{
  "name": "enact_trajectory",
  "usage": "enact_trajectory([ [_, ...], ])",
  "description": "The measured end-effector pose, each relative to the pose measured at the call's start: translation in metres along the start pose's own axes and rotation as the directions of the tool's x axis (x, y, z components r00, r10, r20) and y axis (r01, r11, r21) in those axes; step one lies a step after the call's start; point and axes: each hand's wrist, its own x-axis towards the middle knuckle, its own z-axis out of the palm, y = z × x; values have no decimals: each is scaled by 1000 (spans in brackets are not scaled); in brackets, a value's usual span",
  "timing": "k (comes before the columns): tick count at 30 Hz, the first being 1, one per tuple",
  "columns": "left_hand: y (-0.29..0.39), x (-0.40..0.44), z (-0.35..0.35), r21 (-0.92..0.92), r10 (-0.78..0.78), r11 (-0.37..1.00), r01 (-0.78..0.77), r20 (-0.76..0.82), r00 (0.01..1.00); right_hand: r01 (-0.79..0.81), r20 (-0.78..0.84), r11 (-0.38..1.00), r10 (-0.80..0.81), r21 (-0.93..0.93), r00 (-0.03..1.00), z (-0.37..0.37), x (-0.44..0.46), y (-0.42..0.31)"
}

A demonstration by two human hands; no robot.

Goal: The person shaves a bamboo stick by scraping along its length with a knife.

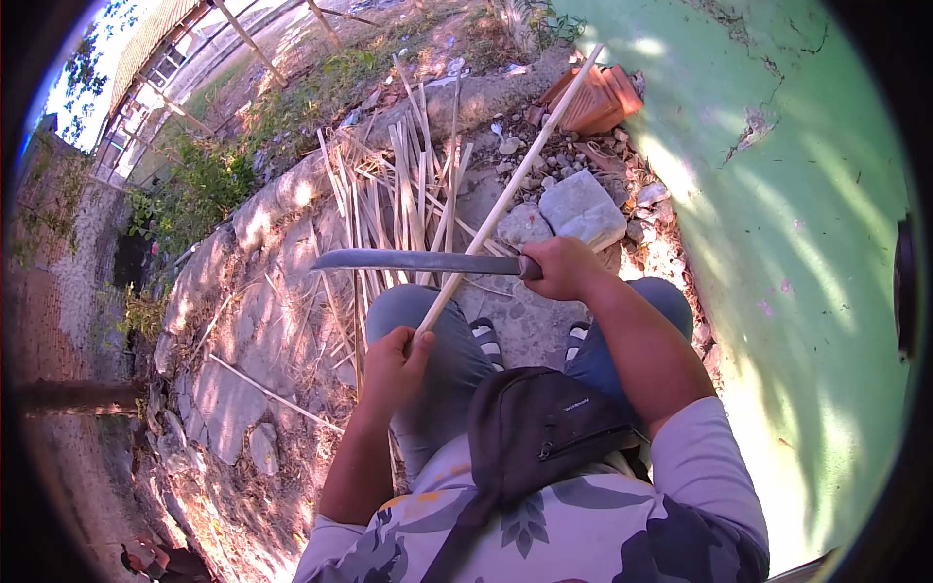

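My left hand (394,367) is closed around the lower end of a long pale bamboo strip (525,163), which slants up and to the right away from me. In my right hand (564,267) is the dark handle of a machete (418,260). Its long blade points left and crosses the strip above my left hand; whether the edge touches the strip I cannot tell. Behind the blade lies a loose pile of split bamboo strips (403,185) on the ground. My seated legs in jeans are below, with a black bag (544,428) against my body.
A green wall (777,243) runs along the right. Near it lie a pale stone block (583,209), rubble and stacked orange roof tiles (598,97). A single thin strip (277,394) rests on the cracked ground at left. Green plants (204,185) grow beyond the stone edge.
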Motion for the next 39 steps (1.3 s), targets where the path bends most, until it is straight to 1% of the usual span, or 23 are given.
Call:
enact_trajectory([
  [2, 2, 0, -1, 6, -14, 1000, 14, 10, 1000, -24, 57, 999, 25, -21, 998, -2, 1, -1],
  [5, 2, 0, -1, 14, -29, 1000, 28, 12, 1000, -12, 65, 1000, 14, -28, 998, -4, 0, -1],
  [11, 0, -1, 0, 20, -15, 1000, 15, -1, 1000, -2, 41, 1000, 3, -16, 999, -4, -1, -3],
  [14, 3, -2, 0, 14, -19, 1000, 19, -9, 1000, 30, -34, 999, -31, -13, 999, 3, -1, 0],
  [18, 7, -3, 1, 16, -37, 999, 37, -16, 999, 91, -11, 996, -91, -13, 996, -2, -1, -11],
  [20, 3, -4, 5, 39, -15, 999, 16, -36, 999, 137, 13, 989, -136, -48, 991, -3, -1, -17],
  [23, -4, -5, 9, 76, 43, 996, -38, -71, 997, 119, 1, 991, -119, -68, 993, 0, 3, -10],
  [24, -6, -7, 10, 89, 68, 994, -60, -83, 994, 46, -21, 998, -45, 42, 999, 0, 6, -6],
  [26, -4, -7, 10, 40, 16, 999, -12, -96, 995, -91, -49, 963, 107, 252, 993, -5, 14, 6],
  [27, -3, -7, 10, 15, -10, 1000, 12, -106, 994, -76, -123, 936, 125, 345, 984, -7, 18, 7],
  [30, 1, -7, 9, 8, -13, 1000, 14, -108, 994, -195, -23, 928, 213, 318, 977, -11, 17, 3],
  [33, 1, -5, 11, 14, 10, 1000, -8, -110, 994, -30, 18, 978, 27, 208, 999, 1, 9, -11],
  [36, 3, -7, 13, 107, 87, 992, -73, -131, 988, 110, 99, 994, -108, -9, 989, 9, 8, -22],
  [37, 1, -9, 14, 122, 105, 988, -90, -131, 986, 100, 77, 995, -100, 9, 992, 6, 10, -16],
  [39, -2, -10, 14, 153, 149, 980, -127, -137, 979, -114, 69, 979, 104, 166, 992, -1, 17, -1],
])
